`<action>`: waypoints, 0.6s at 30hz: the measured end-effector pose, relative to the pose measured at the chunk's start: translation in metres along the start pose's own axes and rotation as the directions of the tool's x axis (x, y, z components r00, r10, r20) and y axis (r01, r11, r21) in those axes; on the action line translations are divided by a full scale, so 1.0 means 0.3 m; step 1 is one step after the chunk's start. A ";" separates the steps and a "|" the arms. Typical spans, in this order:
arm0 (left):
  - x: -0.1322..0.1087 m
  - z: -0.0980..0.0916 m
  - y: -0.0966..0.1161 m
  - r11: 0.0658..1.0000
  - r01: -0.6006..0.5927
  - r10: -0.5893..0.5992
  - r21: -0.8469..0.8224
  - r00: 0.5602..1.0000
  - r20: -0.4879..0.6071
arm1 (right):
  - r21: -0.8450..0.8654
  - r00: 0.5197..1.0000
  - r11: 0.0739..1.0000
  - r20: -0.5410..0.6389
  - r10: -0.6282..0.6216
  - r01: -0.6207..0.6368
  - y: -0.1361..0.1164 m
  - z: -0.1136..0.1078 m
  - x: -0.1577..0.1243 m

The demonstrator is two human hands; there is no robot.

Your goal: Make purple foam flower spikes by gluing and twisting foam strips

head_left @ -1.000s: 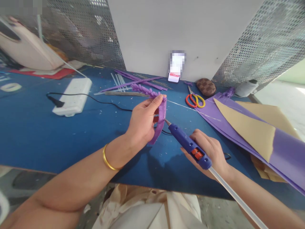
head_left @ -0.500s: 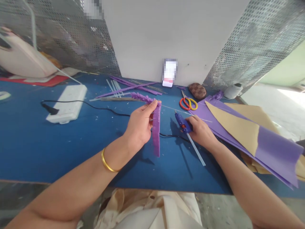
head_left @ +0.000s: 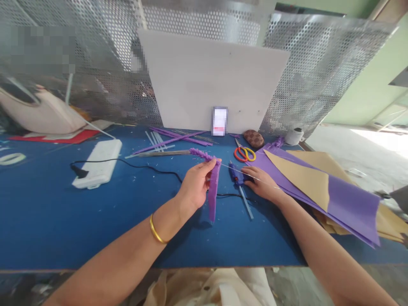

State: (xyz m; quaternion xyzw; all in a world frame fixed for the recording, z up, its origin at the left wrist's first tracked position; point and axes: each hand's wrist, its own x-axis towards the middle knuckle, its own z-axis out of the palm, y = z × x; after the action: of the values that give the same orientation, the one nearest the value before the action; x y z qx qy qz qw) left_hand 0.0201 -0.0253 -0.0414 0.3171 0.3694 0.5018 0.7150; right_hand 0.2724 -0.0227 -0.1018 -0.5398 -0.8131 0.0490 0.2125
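Observation:
My left hand is closed in a pinch on a purple fringed paper strip, whose loose end hangs down. The strip is wound about a thin wire, with a fluffy wrapped part pointing left and the bare wire running right across my right wrist. At the table, my right hand has its fingers and thumb about the handle of a blue glue gun. A clear glue stick juts from the gun's rear toward me. The handle is partly hidden by my fingers.
Red-and-yellow scissors lie beyond the gun. Purple paper sheets and brown paper are on the right. Purple strips and a lit phone are at the back. A black cord runs from a white power strip.
My right hand has lowered the glue gun from above the table down to its surface. My left hand still holds the purple strip. The camera view has tilted upward.

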 end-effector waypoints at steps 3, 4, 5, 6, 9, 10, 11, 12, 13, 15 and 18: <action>-0.005 0.006 0.009 1.000 -0.021 0.021 0.009 1.000 0.015 | 0.074 0.993 0.996 -0.096 0.066 -0.059 -0.011 -0.040 0.003; -0.007 0.007 0.011 1.000 -0.026 0.026 0.017 0.999 0.023 | 0.129 0.985 0.988 -0.141 0.104 -0.086 -0.019 -0.060 0.011; -0.009 0.009 0.011 0.999 -0.028 0.027 0.026 0.999 0.035 | 0.199 0.972 0.973 -0.182 0.150 -0.113 -0.030 -0.082 0.022; -0.012 0.012 0.011 0.999 -0.027 0.025 0.034 0.998 0.051 | 0.281 0.953 0.949 -0.221 0.206 -0.140 -0.045 -0.106 0.037; -0.022 0.018 0.006 0.998 -0.024 0.018 0.053 0.993 0.114 | 0.549 0.912 0.817 -0.222 0.345 -0.175 -0.114 -0.165 0.096; -0.024 0.019 0.004 0.998 -0.022 0.013 0.063 0.990 0.137 | 0.623 0.922 0.762 -0.167 0.350 -0.177 -0.142 -0.176 0.116; -0.027 0.020 0.002 0.997 -0.016 0.004 0.076 0.987 0.160 | 0.680 0.941 0.712 -0.097 0.324 -0.175 -0.171 -0.180 0.133; -0.028 0.021 -0.001 0.996 -0.011 -0.006 0.089 0.982 0.187 | 0.728 0.955 0.662 -0.029 0.294 -0.181 -0.198 -0.179 0.146; -0.029 0.021 -0.004 0.995 -0.001 -0.020 0.098 0.977 0.213 | 0.760 0.965 0.616 0.056 0.256 -0.208 -0.222 -0.172 0.155; -0.028 0.020 -0.011 0.994 0.027 -0.054 0.106 0.966 0.253 | 0.841 0.962 0.471 0.199 0.189 -0.267 -0.256 -0.148 0.157; -0.023 0.017 -0.027 0.990 0.094 -0.119 0.102 0.953 0.277 | 0.917 0.944 0.228 0.313 0.101 -0.328 -0.270 -0.109 0.135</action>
State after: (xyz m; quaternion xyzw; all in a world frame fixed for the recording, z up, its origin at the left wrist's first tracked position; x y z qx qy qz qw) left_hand 0.0268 -0.0347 -0.0440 0.3959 0.3017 0.3954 0.7719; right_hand 0.2029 -0.0245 -0.0352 -0.3987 -0.5484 0.6107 0.4091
